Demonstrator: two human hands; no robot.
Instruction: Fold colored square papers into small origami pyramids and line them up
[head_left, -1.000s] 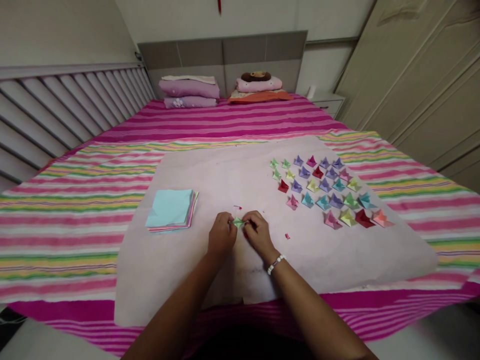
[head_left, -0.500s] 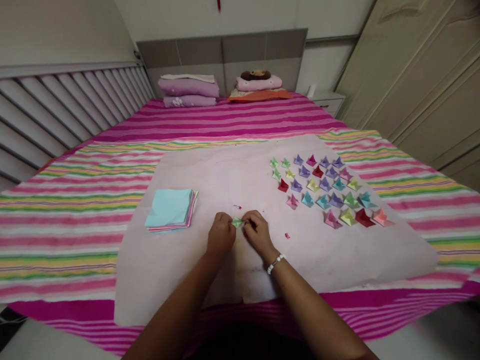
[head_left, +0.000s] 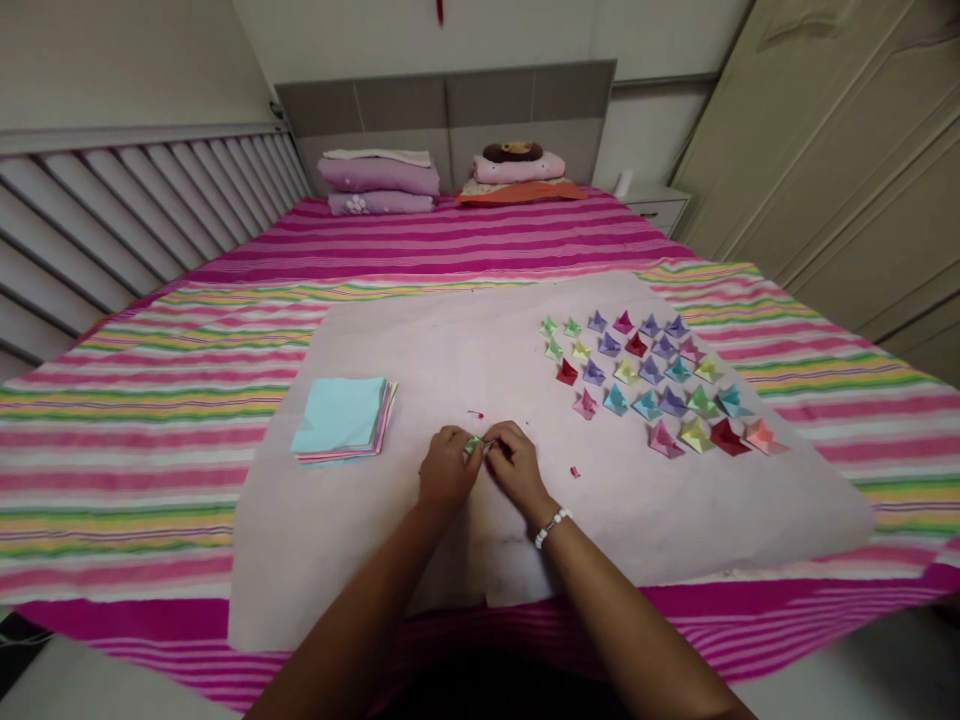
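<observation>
A small piece of folded green paper (head_left: 472, 444) sits between my two hands, largely covered by fingers. My left hand (head_left: 448, 466) is closed on its left side, with the thumb over the front. My right hand (head_left: 516, 462), with a white bead bracelet at the wrist, pinches its right end. Just beyond the fingers lies a small thin object with a red end (head_left: 477, 414), too small to make out. A red scrap (head_left: 574, 472) lies to the right of my right hand.
A stack of coloured square paper (head_left: 341, 418), light blue on top, lies at left. Rows of small folded-paper figures (head_left: 649, 368) cover the right side. All rest on a pale sheet (head_left: 315, 560) over a striped bed (head_left: 135, 450). Folded bedding (head_left: 379, 180) is at the headboard.
My left hand has shifted slightly right, and its thumb now covers more of the green paper. My right hand stays nearly in place, still pinching.
</observation>
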